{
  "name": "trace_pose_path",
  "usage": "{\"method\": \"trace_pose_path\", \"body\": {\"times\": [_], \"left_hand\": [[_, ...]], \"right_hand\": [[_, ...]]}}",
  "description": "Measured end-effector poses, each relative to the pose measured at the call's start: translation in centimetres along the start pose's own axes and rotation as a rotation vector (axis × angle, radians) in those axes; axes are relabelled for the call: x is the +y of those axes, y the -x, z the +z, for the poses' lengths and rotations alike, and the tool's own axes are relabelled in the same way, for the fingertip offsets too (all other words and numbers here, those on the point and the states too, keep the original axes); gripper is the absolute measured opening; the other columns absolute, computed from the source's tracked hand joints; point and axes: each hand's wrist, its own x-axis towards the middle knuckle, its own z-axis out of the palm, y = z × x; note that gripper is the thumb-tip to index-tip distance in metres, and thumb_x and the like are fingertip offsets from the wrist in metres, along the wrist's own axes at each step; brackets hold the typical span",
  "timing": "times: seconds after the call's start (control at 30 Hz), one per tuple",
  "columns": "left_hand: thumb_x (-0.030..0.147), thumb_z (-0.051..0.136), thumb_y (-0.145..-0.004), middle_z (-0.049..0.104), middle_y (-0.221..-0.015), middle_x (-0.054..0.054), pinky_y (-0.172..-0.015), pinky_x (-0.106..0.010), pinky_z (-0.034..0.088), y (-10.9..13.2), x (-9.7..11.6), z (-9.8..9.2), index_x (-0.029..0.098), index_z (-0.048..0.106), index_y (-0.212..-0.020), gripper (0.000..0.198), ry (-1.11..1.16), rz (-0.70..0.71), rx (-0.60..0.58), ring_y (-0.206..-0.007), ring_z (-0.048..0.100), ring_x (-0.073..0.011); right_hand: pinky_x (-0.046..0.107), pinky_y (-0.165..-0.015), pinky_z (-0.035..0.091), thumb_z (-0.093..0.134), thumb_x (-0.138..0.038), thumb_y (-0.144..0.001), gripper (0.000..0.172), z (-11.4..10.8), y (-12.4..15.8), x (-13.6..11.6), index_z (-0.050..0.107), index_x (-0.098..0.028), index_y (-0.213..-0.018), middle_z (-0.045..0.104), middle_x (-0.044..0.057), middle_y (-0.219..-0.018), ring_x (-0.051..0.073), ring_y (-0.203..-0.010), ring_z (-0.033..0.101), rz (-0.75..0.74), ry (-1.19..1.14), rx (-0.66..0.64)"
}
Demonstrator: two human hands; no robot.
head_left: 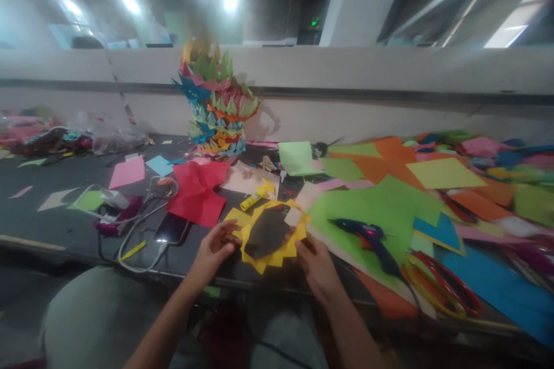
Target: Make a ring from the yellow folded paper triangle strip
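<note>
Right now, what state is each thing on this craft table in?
Yellow paper sunflower with dark centre: flat at the table's front edge, held on both sides.
Left hand: fingers gripping the flower's left rim.
Right hand: fingers on its right rim.
Yellow glue stick: lying on its side.
Blue glue gun: lying on green paper, untouched.
Red paper sheet: creased, flat.
Multicoloured folded-paper tower: upright.
</note>
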Motion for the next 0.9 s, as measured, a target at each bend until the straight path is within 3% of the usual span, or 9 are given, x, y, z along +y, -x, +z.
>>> {"method": "trace_pose_path", "body": {"times": [0.1,0.3,0.43,0.53,0.63,0.73,0.83,0.9], "left_hand": [[0.052,0.063,-0.074,0.066,-0.102,-0.011,-0.074,-0.032,0.049,-0.4,-0.5,0.0,0.016,0.061,-0.107,0.049,0.076,-0.034,0.087,-0.078,0.063,-0.0180],[0.048,0.068,-0.071,0.069,-0.094,-0.008,-0.078,-0.029,0.050,-0.3,-0.5,0.0,0.015,0.067,-0.094,0.040,-0.021,-0.081,0.146,-0.079,0.064,-0.0173],[0.052,0.068,-0.069,0.070,-0.093,-0.008,-0.080,-0.030,0.051,0.0,-1.0,-0.3,0.016,0.068,-0.090,0.042,-0.079,-0.103,0.151,-0.080,0.065,-0.0191],[0.055,0.067,-0.068,0.070,-0.095,-0.008,-0.079,-0.029,0.051,0.0,-1.5,-0.7,0.016,0.068,-0.091,0.046,-0.143,-0.132,0.149,-0.080,0.066,-0.0191],[0.057,0.066,-0.068,0.069,-0.101,-0.008,-0.080,-0.029,0.051,0.0,-2.0,-1.1,0.016,0.066,-0.098,0.050,-0.187,-0.132,0.165,-0.082,0.065,-0.0194],[0.057,0.065,-0.069,0.068,-0.106,-0.009,-0.082,-0.031,0.051,0.0,-2.5,-1.4,0.016,0.062,-0.105,0.055,-0.202,-0.137,0.211,-0.086,0.066,-0.0209],[0.056,0.065,-0.070,0.068,-0.106,-0.008,-0.085,-0.031,0.050,0.1,-2.9,-1.5,0.017,0.063,-0.106,0.054,-0.221,-0.134,0.209,-0.089,0.065,-0.0207],[0.056,0.065,-0.069,0.069,-0.103,-0.007,-0.085,-0.030,0.051,0.2,-3.1,-1.7,0.017,0.064,-0.103,0.052,-0.210,-0.136,0.208,-0.090,0.065,-0.0208]], "right_hand": [[0.028,-0.058,0.052,0.078,-0.046,-0.059,0.041,-0.6,-0.3,0.6,0.067,-0.025,-0.093,0.069,0.002,-0.087,0.018,-0.074,0.064,-0.031,-0.089,-0.015],[0.032,-0.066,0.054,0.074,-0.047,-0.064,0.033,-1.3,-0.6,0.8,0.068,-0.026,-0.088,0.070,0.004,-0.093,0.022,-0.084,0.066,-0.068,-0.142,-0.023],[0.037,-0.068,0.055,0.073,-0.050,-0.063,0.035,-1.7,0.9,1.2,0.068,-0.027,-0.088,0.070,0.005,-0.093,0.024,-0.084,0.066,-0.129,-0.156,0.038],[0.032,-0.067,0.056,0.077,-0.045,-0.061,0.031,-3.1,2.4,0.3,0.068,-0.026,-0.084,0.070,0.003,-0.088,0.020,-0.079,0.066,-0.193,-0.262,0.118],[0.025,-0.056,0.054,0.081,-0.041,-0.055,0.030,-6.3,2.3,-3.3,0.065,-0.023,-0.075,0.069,0.000,-0.078,0.016,-0.069,0.064,-0.341,-0.294,0.301],[0.020,-0.050,0.050,0.082,-0.037,-0.053,0.035,-11.2,-0.4,-9.5,0.060,-0.020,-0.073,0.063,-0.004,-0.067,0.010,-0.057,0.059,-0.529,-0.229,0.564],[0.014,-0.050,0.045,0.074,-0.034,-0.068,0.029,-16.2,-4.3,-15.4,0.056,-0.022,-0.087,0.060,-0.008,-0.074,0.005,-0.061,0.058,-0.646,-0.201,0.721],[0.016,-0.053,0.046,0.066,-0.032,-0.078,0.024,-18.9,-6.5,-17.7,0.055,-0.019,-0.095,0.059,-0.005,-0.078,0.005,-0.062,0.057,-0.663,-0.155,0.824]]}}
